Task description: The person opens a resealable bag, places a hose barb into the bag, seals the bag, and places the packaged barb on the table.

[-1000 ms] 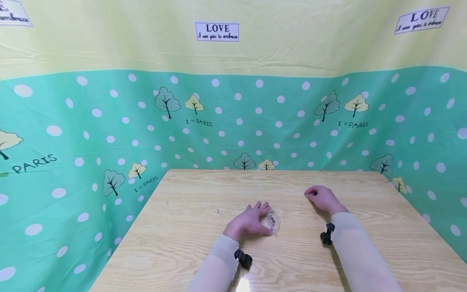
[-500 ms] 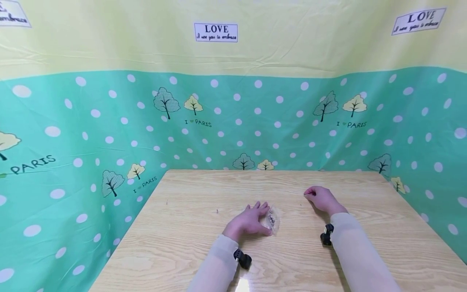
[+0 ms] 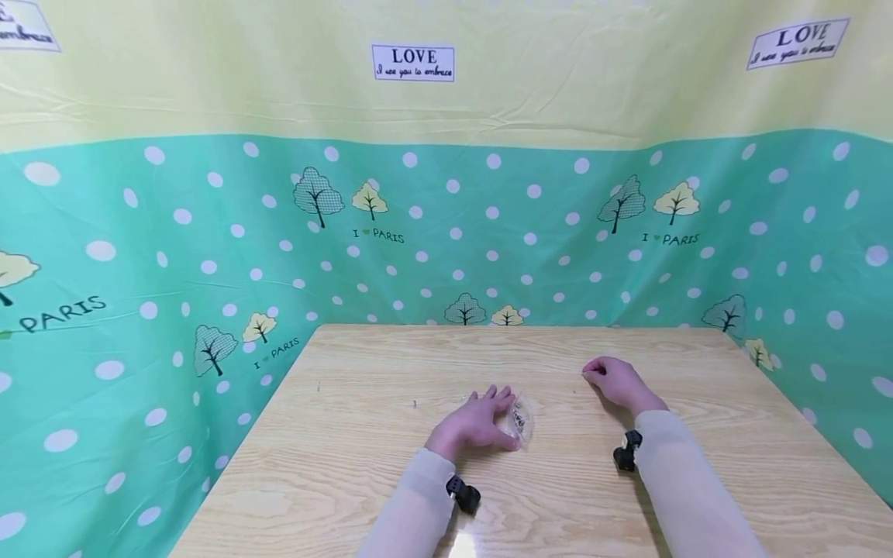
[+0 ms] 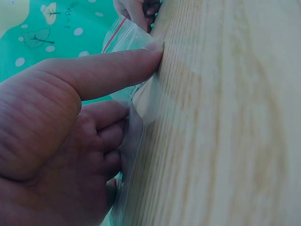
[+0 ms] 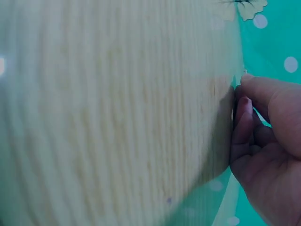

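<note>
My left hand [image 3: 481, 421] rests on a clear zip bag [image 3: 522, 425], thumb and fingers spread across it on the table. Small dark pieces show inside the bag. In the left wrist view, the thumb lies straight over the plastic [image 4: 123, 37], and the bag's red zip line is visible beyond it. Farther to the right, my right hand [image 3: 617, 381] is low at the tabletop, its thumb and forefinger tips pinched together. A tiny pale piece [image 5: 245, 71] shows at those tips in the right wrist view; its kind is too small to tell.
A tiny reddish piece [image 3: 415, 403] lies left of the left hand, and another thin small piece [image 3: 319, 386] farther left. One more speck [image 3: 575, 391] is near the right hand. The wooden table [image 3: 335, 480] ends at a green dotted curtain [image 3: 446, 232].
</note>
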Available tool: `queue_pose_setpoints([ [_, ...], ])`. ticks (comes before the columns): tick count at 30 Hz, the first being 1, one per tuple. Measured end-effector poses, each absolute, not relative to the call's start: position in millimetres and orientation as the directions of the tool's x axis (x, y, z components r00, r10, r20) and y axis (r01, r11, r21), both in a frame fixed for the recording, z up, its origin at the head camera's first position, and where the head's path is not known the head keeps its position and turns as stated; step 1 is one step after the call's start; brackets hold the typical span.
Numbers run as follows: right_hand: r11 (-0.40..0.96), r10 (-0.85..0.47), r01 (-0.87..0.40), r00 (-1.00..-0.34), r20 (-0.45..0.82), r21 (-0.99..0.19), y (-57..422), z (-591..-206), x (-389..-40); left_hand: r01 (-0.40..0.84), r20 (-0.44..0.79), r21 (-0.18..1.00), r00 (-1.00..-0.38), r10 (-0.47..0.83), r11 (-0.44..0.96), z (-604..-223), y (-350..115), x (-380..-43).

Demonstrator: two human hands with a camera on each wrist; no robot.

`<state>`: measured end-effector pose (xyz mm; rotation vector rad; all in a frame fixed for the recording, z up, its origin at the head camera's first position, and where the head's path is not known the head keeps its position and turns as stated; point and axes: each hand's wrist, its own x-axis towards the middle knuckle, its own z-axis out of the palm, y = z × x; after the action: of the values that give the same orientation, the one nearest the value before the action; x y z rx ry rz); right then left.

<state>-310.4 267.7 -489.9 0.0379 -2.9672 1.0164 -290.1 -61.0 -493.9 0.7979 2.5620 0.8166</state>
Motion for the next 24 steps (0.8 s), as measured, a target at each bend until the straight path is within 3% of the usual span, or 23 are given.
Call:
queue_pose_setpoints([
  [24, 0.697, -0.033, 0.001, -0.999, -0.034, -0.717, 266, -492, -284, 0.4, -0.153, 0.597, -0.795, 0.588, 0.696, -492, -60, -288],
])
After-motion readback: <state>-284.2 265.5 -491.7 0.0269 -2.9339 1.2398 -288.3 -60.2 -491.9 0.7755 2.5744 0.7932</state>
